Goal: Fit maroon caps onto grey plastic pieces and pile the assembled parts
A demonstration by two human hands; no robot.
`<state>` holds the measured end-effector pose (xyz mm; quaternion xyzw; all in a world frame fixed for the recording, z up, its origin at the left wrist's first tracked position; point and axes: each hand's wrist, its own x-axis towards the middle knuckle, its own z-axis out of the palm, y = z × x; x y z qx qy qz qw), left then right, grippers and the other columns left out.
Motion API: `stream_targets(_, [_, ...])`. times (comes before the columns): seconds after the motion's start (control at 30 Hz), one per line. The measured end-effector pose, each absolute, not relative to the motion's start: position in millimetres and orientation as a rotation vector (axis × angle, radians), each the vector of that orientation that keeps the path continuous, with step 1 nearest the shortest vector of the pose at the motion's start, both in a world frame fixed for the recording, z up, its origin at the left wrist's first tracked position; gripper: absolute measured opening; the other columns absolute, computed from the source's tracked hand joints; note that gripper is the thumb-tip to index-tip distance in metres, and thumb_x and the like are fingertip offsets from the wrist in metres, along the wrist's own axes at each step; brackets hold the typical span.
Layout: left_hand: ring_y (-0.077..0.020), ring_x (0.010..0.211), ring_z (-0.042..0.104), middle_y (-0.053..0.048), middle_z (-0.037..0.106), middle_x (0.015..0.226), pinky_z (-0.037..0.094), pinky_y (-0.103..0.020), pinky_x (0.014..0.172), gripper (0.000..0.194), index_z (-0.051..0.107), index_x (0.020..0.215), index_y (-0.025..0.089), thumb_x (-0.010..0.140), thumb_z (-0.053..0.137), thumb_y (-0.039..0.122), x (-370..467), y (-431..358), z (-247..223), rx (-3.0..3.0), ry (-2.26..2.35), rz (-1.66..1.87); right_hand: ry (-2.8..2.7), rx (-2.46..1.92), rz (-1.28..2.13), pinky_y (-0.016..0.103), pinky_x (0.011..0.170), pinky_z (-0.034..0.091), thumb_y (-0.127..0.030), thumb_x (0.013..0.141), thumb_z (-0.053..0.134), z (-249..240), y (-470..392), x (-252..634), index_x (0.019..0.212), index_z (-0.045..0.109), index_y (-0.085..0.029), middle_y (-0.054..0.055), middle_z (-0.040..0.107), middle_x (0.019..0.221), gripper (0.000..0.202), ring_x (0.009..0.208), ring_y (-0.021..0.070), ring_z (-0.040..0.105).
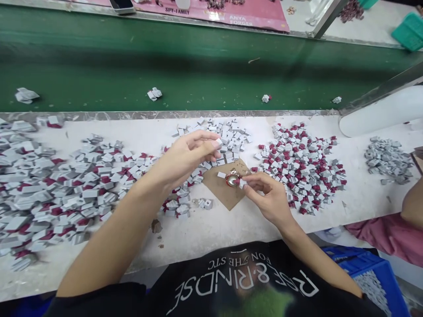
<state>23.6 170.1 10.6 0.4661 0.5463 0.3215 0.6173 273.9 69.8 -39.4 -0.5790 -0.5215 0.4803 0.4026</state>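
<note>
My left hand (pixel 198 152) is raised over the small pile of grey parts (pixel 233 134), with a small grey piece (pixel 218 142) pinched at its fingertips. Lower and to the right, my right hand (pixel 266 193) pinches a grey and dark red piece (pixel 241 182) between thumb and forefinger. That piece is beside a small round container (pixel 232 178) with a red rim and shiny contents, which sits on a brown square board (pixel 228 198). A loose grey piece (pixel 221 175) lies left of the container.
Grey and dark red parts (pixel 300 167) are heaped at right, a larger heap (pixel 42 189) at left. Plain grey parts (pixel 388 159) lie farther right. Beyond the table runs a green belt (pixel 205 66) carrying small pieces. A white tube (pixel 380 112) and a person's arm (pixel 413 198) are at right.
</note>
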Motion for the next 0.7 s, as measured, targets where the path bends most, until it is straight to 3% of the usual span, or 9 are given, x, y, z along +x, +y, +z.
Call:
stream_targets(0.1, [-0.0246, 0.09, 0.083, -0.008, 0.083, 0.103, 0.072, -0.046, 0.094, 0.025, 0.078, 0.114, 0.025, 0.091, 0.086, 0.021, 27.1, 165.4, 5.4, 1.078, 1.262, 0.724, -1.312, -1.448, 1.199, 0.039, 0.071, 0.067, -0.031, 0.093, 0.086, -38.1, 69.5, 272.8, 0.1, 0.088, -0.032, 0.005, 0.084, 0.101, 0.007, 0.08, 0.0226, 0.077])
stream_targets(0.3, [-0.0255, 0.09, 0.082, -0.009, 0.085, 0.105, 0.072, -0.043, 0.086, 0.011, 0.078, 0.111, 0.026, 0.103, 0.078, 0.035, 34.4, 154.7, 11.5, 1.295, 1.335, 0.732, -1.275, -1.424, 1.216, 0.04, 0.074, 0.069, -0.03, 0.093, 0.086, -39.0, 67.5, 271.5, 0.099, 0.087, -0.032, 0.005, 0.083, 0.103, 0.007, 0.082, 0.0227, 0.079])
stream_targets(0.47, [-0.0263, 0.103, 0.081, -0.008, 0.084, 0.109, 0.071, -0.041, 0.092, 0.015, 0.081, 0.117, 0.027, 0.103, 0.078, 0.031, 36.3, 152.4, 15.4, 1.369, 1.318, 0.756, -1.241, -1.437, 1.21, 0.041, 0.079, 0.071, -0.034, 0.092, 0.09, -31.1, 71.3, 276.0, 0.1, 0.089, -0.032, 0.005, 0.085, 0.102, 0.008, 0.086, 0.0244, 0.081])
stream_targets(0.7, [-0.0249, 0.101, 0.087, -0.01, 0.086, 0.114, 0.074, -0.04, 0.092, 0.013, 0.076, 0.115, 0.022, 0.105, 0.078, 0.03, 55.5, 151.5, 12.3, 1.108, 0.983, 0.766, -0.975, -1.323, 1.266, 0.046, 0.09, 0.072, -0.044, 0.087, 0.099, -12.5, 99.6, 281.8, 0.1, 0.09, -0.033, 0.004, 0.089, 0.103, 0.019, 0.101, 0.0281, 0.085])
